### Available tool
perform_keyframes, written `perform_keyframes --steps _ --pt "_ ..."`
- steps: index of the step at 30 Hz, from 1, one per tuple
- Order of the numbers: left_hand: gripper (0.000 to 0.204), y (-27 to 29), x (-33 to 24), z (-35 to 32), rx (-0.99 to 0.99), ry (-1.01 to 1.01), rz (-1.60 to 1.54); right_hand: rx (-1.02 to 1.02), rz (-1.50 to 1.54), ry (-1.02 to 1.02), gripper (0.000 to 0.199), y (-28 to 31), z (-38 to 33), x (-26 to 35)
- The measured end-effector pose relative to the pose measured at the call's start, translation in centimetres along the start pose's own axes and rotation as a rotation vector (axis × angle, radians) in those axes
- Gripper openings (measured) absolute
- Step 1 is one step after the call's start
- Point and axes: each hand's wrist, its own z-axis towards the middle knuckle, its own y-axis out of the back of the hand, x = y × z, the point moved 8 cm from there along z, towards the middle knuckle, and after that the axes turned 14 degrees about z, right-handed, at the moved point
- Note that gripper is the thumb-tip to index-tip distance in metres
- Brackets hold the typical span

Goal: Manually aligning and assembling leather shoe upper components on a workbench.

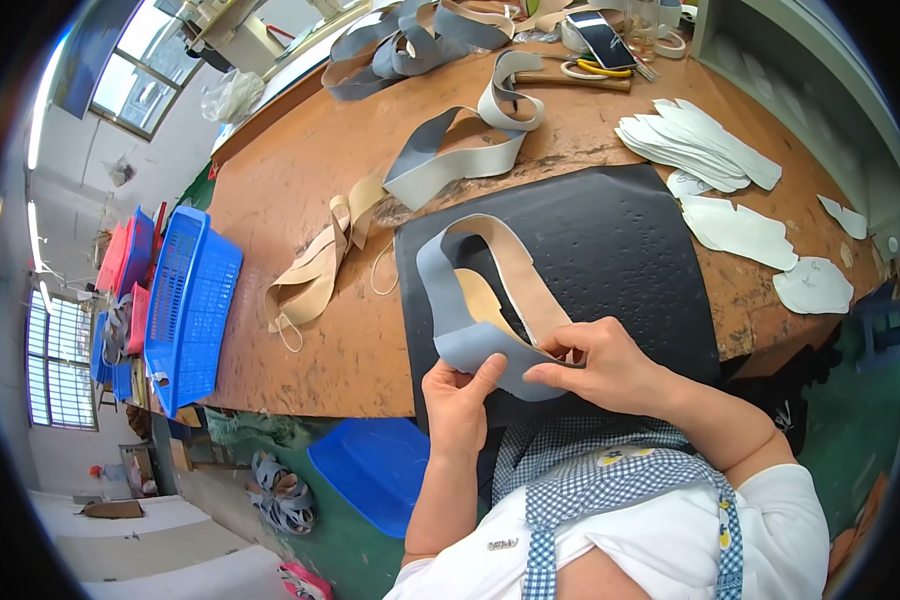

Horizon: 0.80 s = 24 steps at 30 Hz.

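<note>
Over a black mat (610, 250) on the bench (300, 190), the left hand (458, 400) and right hand (600, 365) are each pinching the grey shoe upper (470, 335), their grip closed to steady its curved edge.

1. A worn brown tabletop (300, 190) is seen, stained and scuffed.
2. A black mat (610, 250) is laid at its near edge.
3. Grey looped strips (460, 150) and beige strips (315, 275) are spread to the left of and behind the mat.
4. White cut pieces (695, 145) are stacked to the right, with single ones (738, 230) nearby.
5. A hammer (570, 78), a phone (602, 38) and tape rolls (670, 42) are set at the far end.
6. A blue basket (192, 305) is propped against the left edge.
</note>
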Motion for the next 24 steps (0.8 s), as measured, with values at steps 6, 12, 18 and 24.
perform_keyframes --steps 6,12,18,24 --pt "0.028 -0.2 0.3 -0.3 -0.027 -0.014 -0.050 -0.074 0.060 -0.056 0.017 0.3 0.3 -1.2" --pt "0.024 0.6 -0.3 0.7 -0.025 0.017 -0.121 -0.093 -0.037 0.081 0.017 -0.3 -0.3 -0.8" --pt "0.023 1.6 -0.3 1.1 -0.051 -0.014 -0.055 -0.111 -0.086 0.163 0.017 -0.4 -0.7 -0.4" --pt "0.022 1.9 0.2 1.4 -0.071 -0.019 -0.020 -0.108 -0.069 0.143 0.017 -0.3 -0.6 -0.8"
